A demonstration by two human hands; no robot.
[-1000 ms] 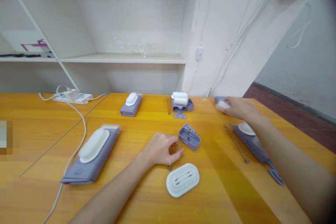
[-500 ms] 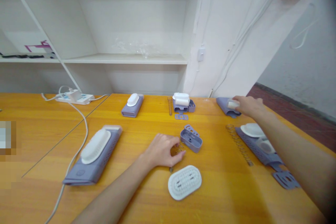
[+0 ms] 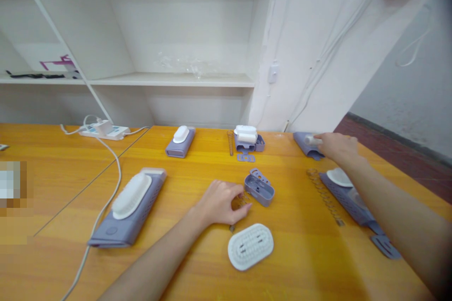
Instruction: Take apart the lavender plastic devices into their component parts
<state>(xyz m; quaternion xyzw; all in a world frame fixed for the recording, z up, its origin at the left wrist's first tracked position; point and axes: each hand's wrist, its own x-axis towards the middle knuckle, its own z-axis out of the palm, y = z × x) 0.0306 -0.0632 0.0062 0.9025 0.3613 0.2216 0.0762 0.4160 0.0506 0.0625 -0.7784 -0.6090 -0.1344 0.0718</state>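
Observation:
My left hand (image 3: 226, 203) rests on the table, thumb and fingers curled round a thin metal coil spring (image 3: 242, 201). Just beyond it lies a small open purple box (image 3: 260, 190) with a slotted flap. A white oval bristle plate (image 3: 250, 247) lies in front of that hand. My right hand (image 3: 339, 147) reaches to the far right, its fingertips closed at the end of a small white cylinder (image 3: 311, 140). That cylinder is on top of a purple housing (image 3: 304, 141); the exact finger contact is partly hidden.
Under my right forearm lies another purple housing (image 3: 348, 204), beside a long spring (image 3: 326, 200). Purple units with white oval heads stand at left (image 3: 129, 211) and back (image 3: 181, 143). More parts (image 3: 246, 138) sit at the back. A white cable (image 3: 118, 169) runs from a power strip (image 3: 106, 130).
The view has shifted slightly. The white cylinder has moved a little left over the far housing, and my right hand sits slightly lower. My left hand stays round the spring.

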